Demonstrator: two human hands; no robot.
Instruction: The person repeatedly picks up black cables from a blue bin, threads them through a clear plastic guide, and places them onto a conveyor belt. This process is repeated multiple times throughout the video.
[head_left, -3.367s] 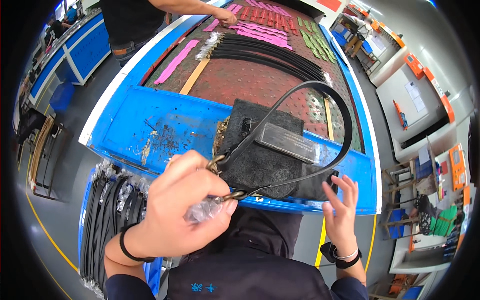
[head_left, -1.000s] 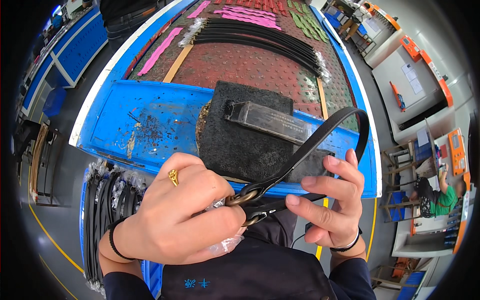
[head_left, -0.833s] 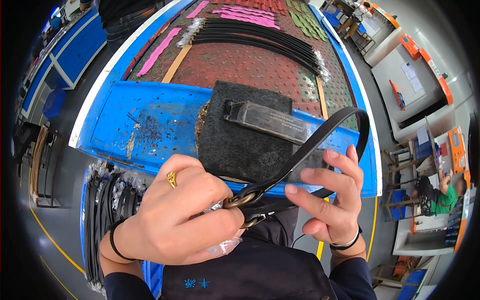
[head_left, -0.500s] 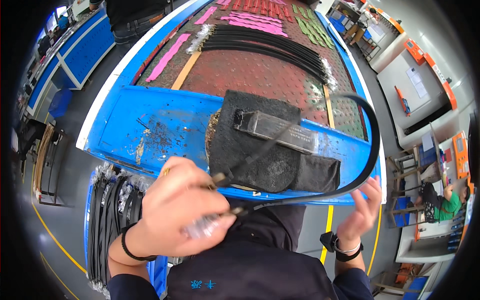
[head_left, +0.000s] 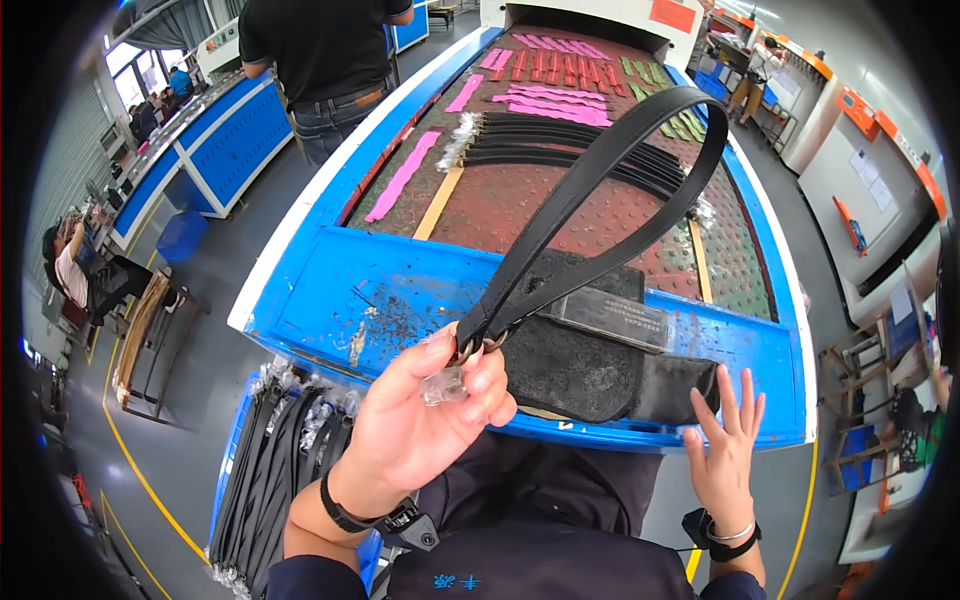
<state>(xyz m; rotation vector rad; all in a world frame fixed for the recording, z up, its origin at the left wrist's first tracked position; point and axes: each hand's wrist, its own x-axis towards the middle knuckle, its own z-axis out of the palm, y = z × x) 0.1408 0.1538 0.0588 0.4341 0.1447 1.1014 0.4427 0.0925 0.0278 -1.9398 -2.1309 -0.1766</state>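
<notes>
My left hand (head_left: 425,420) pinches the metal rings and clear plastic wrap at the two ends of a black leather strap (head_left: 610,170). The strap rises from my fingers as a stiff loop over the blue table (head_left: 330,300). My right hand (head_left: 725,460) hangs open with spread fingers, low at the table's near edge, touching nothing. Just ahead of it lies a black cloth pad (head_left: 590,360) with a grey metal bar (head_left: 612,317) on top.
Rows of black straps (head_left: 560,145), pink strips (head_left: 545,95) and green strips lie on the red perforated conveyor (head_left: 600,215). A blue bin of wrapped black straps (head_left: 275,470) stands at lower left. A person in black (head_left: 325,60) stands at the table's far left.
My left hand has lifted the strap ends, so the loop now stands up over the table. My right hand, which held the strap a second ago, has let go and dropped open.
</notes>
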